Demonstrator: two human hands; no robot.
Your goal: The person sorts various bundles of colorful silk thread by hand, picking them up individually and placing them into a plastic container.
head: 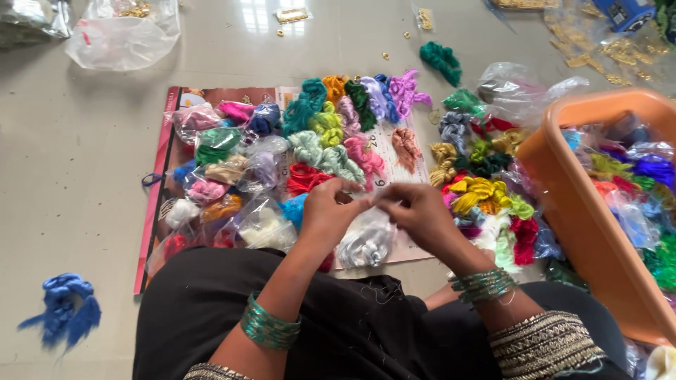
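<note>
My left hand (329,211) and my right hand (417,211) meet at the fingertips above the floor, pinching something small between them; what it is cannot be made out, perhaps a thin thread. Just below them lies a clear bag with a white thread bundle (366,243). Many coloured thread skeins (331,130) lie in rows on a printed paper sheet (163,151), some in small clear bags (260,172). Both wrists wear green bangles.
An orange plastic tub (563,190) full of bagged coloured threads stands at the right. A loose pile of skeins (479,190) sits beside it. A blue skein (63,306) lies on the tiled floor at left. Clear bags (123,35) and gold trinkets (620,49) lie at the back.
</note>
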